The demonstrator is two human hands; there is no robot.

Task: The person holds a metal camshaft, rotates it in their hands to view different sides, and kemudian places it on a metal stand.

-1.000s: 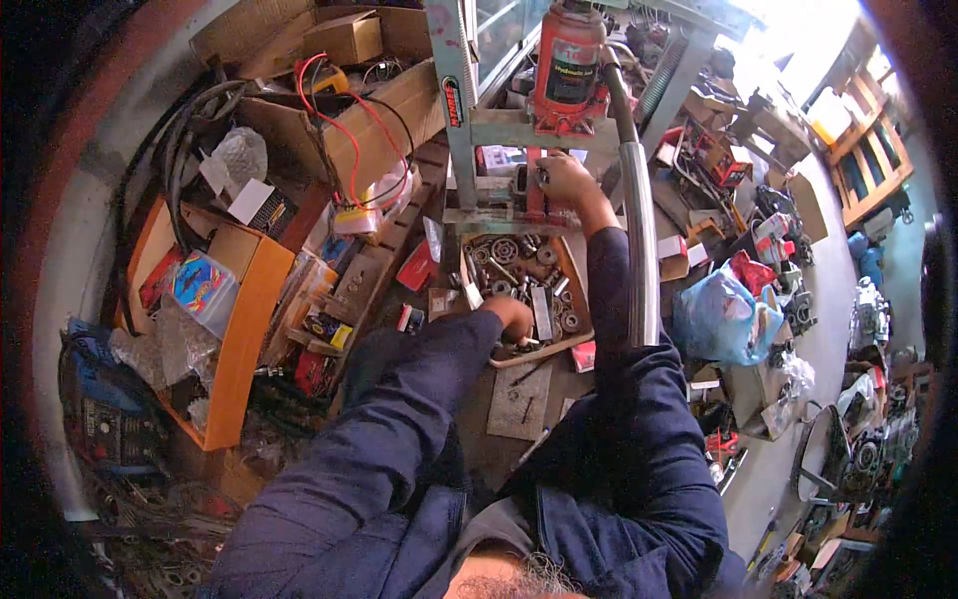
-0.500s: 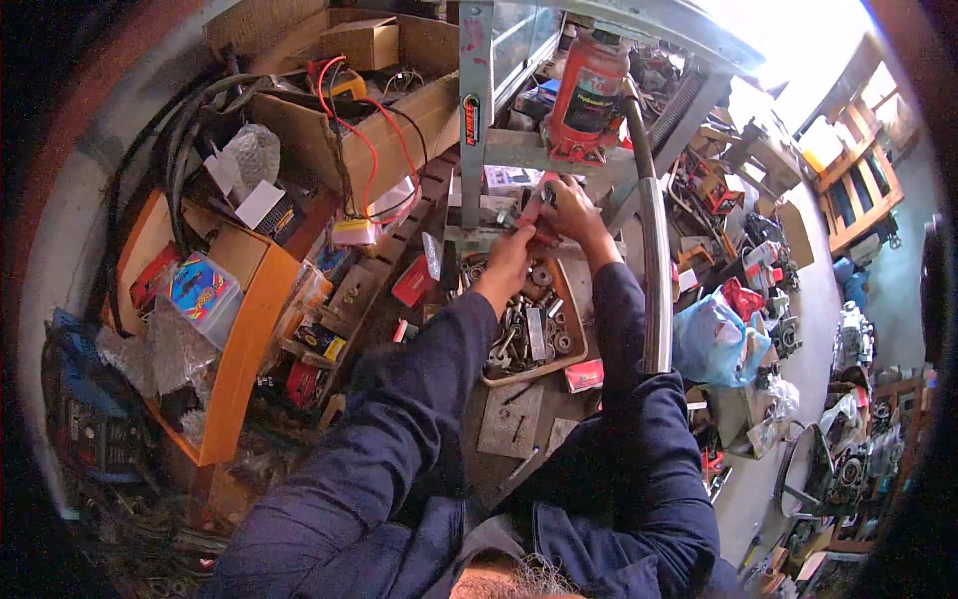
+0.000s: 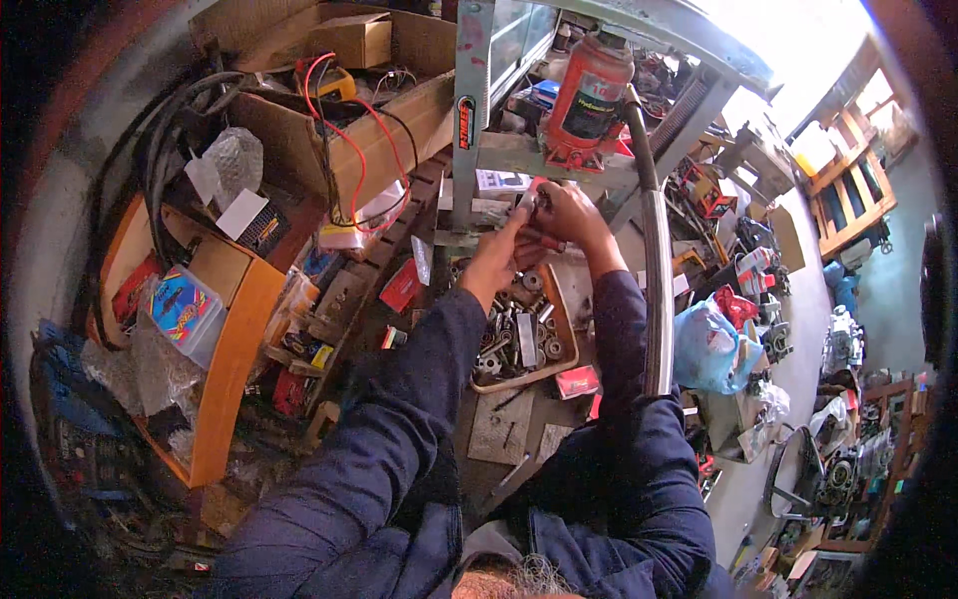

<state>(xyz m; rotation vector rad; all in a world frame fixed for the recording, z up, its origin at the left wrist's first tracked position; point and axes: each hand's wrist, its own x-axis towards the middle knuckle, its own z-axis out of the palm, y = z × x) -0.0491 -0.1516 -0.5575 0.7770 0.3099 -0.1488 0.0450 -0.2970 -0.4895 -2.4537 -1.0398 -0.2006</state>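
My left hand [image 3: 496, 258] and my right hand [image 3: 571, 217] are close together in front of the press frame's crossbar. Both are closed around a small red piece [image 3: 540, 240], mostly covered by my fingers, so its kind does not show. Just below them sits a shallow tray [image 3: 526, 377] of bearings, rings and other metal parts. Beyond my hands, a red hydraulic bottle jack [image 3: 591, 95] stands upright in the grey press frame [image 3: 469, 115].
A long metal lever bar [image 3: 653, 260] slopes down from the jack past my right forearm. At the left are an orange wooden drawer [image 3: 235, 374] and a cardboard box [image 3: 419, 110] with red and black cables. A blue plastic bag [image 3: 711, 344] lies right.
My hands have shifted slightly and the red piece has turned, with less of its length showing. The whole view has tilted a little.
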